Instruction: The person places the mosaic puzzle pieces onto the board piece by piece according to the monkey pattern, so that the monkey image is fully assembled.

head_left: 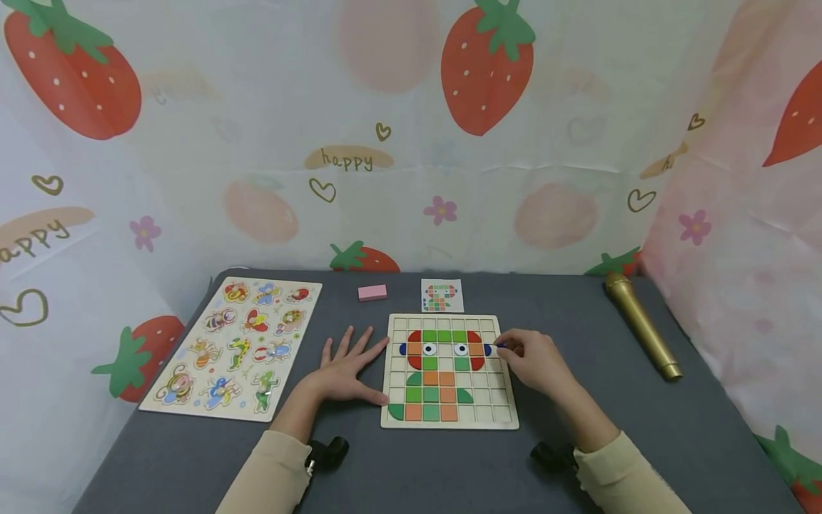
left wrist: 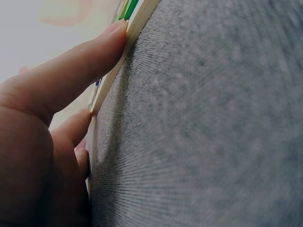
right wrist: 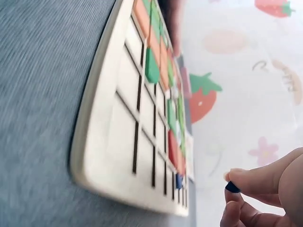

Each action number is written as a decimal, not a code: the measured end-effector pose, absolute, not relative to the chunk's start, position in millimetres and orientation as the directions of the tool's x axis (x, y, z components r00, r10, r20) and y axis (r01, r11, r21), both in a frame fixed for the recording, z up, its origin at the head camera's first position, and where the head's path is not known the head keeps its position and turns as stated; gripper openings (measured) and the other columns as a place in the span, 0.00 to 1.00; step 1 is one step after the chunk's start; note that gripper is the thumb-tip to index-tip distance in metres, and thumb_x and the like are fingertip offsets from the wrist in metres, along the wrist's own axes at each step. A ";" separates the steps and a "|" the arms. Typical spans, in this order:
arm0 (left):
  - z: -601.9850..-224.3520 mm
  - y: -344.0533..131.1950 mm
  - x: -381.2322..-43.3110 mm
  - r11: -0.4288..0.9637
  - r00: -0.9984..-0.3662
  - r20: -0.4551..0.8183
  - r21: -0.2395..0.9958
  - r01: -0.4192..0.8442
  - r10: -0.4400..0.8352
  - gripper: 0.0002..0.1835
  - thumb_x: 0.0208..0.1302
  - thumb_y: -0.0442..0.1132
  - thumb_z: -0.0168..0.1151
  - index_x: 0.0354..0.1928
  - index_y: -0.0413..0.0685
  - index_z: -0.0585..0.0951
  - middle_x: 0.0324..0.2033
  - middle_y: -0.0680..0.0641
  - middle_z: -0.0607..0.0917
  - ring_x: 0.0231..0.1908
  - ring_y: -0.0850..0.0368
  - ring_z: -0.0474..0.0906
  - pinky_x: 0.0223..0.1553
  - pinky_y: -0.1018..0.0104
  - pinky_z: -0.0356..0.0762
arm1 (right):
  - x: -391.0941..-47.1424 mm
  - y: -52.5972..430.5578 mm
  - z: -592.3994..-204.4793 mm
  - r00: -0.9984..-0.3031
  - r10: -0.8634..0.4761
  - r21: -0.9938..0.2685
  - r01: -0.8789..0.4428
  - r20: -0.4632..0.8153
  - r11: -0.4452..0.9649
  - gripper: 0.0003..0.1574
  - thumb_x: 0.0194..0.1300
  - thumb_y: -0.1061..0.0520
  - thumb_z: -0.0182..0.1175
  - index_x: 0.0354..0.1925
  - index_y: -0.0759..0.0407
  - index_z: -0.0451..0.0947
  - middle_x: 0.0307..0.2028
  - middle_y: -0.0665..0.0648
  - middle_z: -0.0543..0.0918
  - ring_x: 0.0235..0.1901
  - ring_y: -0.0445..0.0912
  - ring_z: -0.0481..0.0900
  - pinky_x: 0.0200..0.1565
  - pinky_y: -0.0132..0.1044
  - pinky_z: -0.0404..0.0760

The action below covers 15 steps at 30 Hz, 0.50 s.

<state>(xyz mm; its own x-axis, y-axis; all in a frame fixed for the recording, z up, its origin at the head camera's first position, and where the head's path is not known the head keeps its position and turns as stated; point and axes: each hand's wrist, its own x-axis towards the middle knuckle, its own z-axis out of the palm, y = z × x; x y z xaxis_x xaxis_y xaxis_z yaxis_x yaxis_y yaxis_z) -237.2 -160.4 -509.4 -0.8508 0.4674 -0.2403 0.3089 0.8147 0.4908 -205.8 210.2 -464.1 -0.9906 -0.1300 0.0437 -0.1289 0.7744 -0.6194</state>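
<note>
A wooden grid board (head_left: pixel 494 414) lies on the table, part filled with colored tiles in red, orange, green and blue, two of them with eyes (head_left: pixel 460 349). My left hand (head_left: pixel 340 376) is spread flat beside it, thumb and index fingertips touching its left edge. At the board's upper right edge, my right hand (head_left: pixel 536 360) pinches a small dark blue tile (right wrist: pixel 232 187) between thumb and finger. Another blue tile (right wrist: pixel 179 181) sits in the grid beside the red ones in the right wrist view.
Behind the board lies a small pattern card (head_left: pixel 442 295), with a pink block (head_left: pixel 372 293) to its left. A wooden puzzle board with insect pictures (head_left: pixel 212 350) is on the left. A gold microphone (head_left: pixel 644 328) lies at the right. Strawberry-printed cloth hangs behind the table.
</note>
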 end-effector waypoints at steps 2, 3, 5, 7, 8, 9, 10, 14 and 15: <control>-510.0 -160.5 -237.2 0.815 -0.852 -0.239 0.490 0.309 0.466 0.61 0.48 0.72 0.71 0.81 0.71 0.51 0.82 0.49 0.40 0.79 0.38 0.22 0.71 0.30 0.20 | -203.9 205.3 -460.9 -0.989 -0.139 -0.628 -0.139 0.049 0.766 0.11 0.71 0.58 0.63 0.49 0.59 0.85 0.34 0.54 0.85 0.28 0.44 0.76 0.27 0.37 0.74; -510.2 -160.6 -237.2 0.816 -0.852 -0.239 0.490 0.308 0.466 0.61 0.48 0.72 0.71 0.81 0.71 0.51 0.82 0.49 0.40 0.79 0.38 0.22 0.71 0.30 0.20 | -203.2 202.8 -459.2 -0.989 -0.141 -0.632 -0.141 0.051 0.762 0.11 0.71 0.58 0.63 0.49 0.59 0.85 0.34 0.54 0.85 0.29 0.44 0.77 0.28 0.37 0.75; -510.5 -160.7 -237.5 0.817 -0.853 -0.240 0.489 0.307 0.464 0.61 0.48 0.72 0.71 0.81 0.71 0.51 0.82 0.49 0.40 0.79 0.38 0.22 0.71 0.30 0.20 | -201.7 197.7 -456.6 -0.988 -0.145 -0.641 -0.146 0.056 0.754 0.10 0.70 0.57 0.64 0.48 0.59 0.85 0.34 0.53 0.86 0.31 0.43 0.78 0.29 0.37 0.76; -510.3 -160.6 -237.6 0.817 -0.853 -0.241 0.490 0.305 0.463 0.61 0.48 0.72 0.71 0.81 0.71 0.50 0.82 0.49 0.40 0.79 0.39 0.22 0.71 0.30 0.20 | -200.3 192.4 -454.6 -0.986 -0.155 -0.651 -0.155 0.058 0.743 0.11 0.70 0.57 0.64 0.48 0.59 0.85 0.35 0.54 0.86 0.32 0.44 0.80 0.31 0.37 0.77; -510.1 -160.6 -237.6 0.816 -0.853 -0.240 0.491 0.305 0.463 0.61 0.47 0.72 0.71 0.81 0.71 0.51 0.82 0.49 0.40 0.79 0.39 0.22 0.71 0.30 0.20 | -199.8 189.5 -453.9 -0.986 -0.157 -0.657 -0.155 0.055 0.738 0.11 0.70 0.57 0.64 0.47 0.59 0.85 0.36 0.54 0.87 0.32 0.44 0.80 0.31 0.37 0.77; -509.8 -160.6 -237.6 0.816 -0.853 -0.241 0.491 0.304 0.462 0.61 0.47 0.72 0.71 0.81 0.71 0.51 0.82 0.49 0.40 0.79 0.39 0.22 0.71 0.30 0.20 | -199.1 186.7 -453.6 -0.985 -0.162 -0.662 -0.156 0.052 0.733 0.11 0.70 0.56 0.64 0.47 0.59 0.85 0.36 0.55 0.87 0.32 0.44 0.80 0.32 0.37 0.78; -509.5 -160.6 -237.5 0.816 -0.853 -0.240 0.492 0.304 0.463 0.61 0.47 0.72 0.71 0.80 0.71 0.51 0.82 0.49 0.40 0.79 0.39 0.22 0.71 0.30 0.20 | -198.6 183.6 -453.5 -0.985 -0.168 -0.670 -0.156 0.048 0.726 0.11 0.70 0.56 0.64 0.47 0.60 0.85 0.36 0.55 0.88 0.32 0.44 0.80 0.31 0.37 0.77; -508.7 -160.6 -237.2 0.812 -0.851 -0.239 0.496 0.307 0.467 0.61 0.47 0.72 0.72 0.80 0.71 0.51 0.82 0.49 0.40 0.79 0.39 0.22 0.71 0.30 0.20 | -197.7 172.0 -455.4 -0.980 -0.195 -0.687 -0.166 0.035 0.708 0.11 0.71 0.56 0.63 0.47 0.60 0.85 0.35 0.55 0.88 0.32 0.42 0.81 0.32 0.37 0.77; -508.5 -160.6 -237.1 0.812 -0.850 -0.239 0.496 0.308 0.469 0.61 0.47 0.72 0.72 0.81 0.71 0.51 0.82 0.49 0.40 0.79 0.39 0.22 0.71 0.30 0.20 | -197.5 169.4 -456.2 -0.979 -0.201 -0.691 -0.168 0.034 0.703 0.11 0.71 0.57 0.63 0.47 0.60 0.85 0.34 0.54 0.88 0.32 0.42 0.81 0.33 0.37 0.77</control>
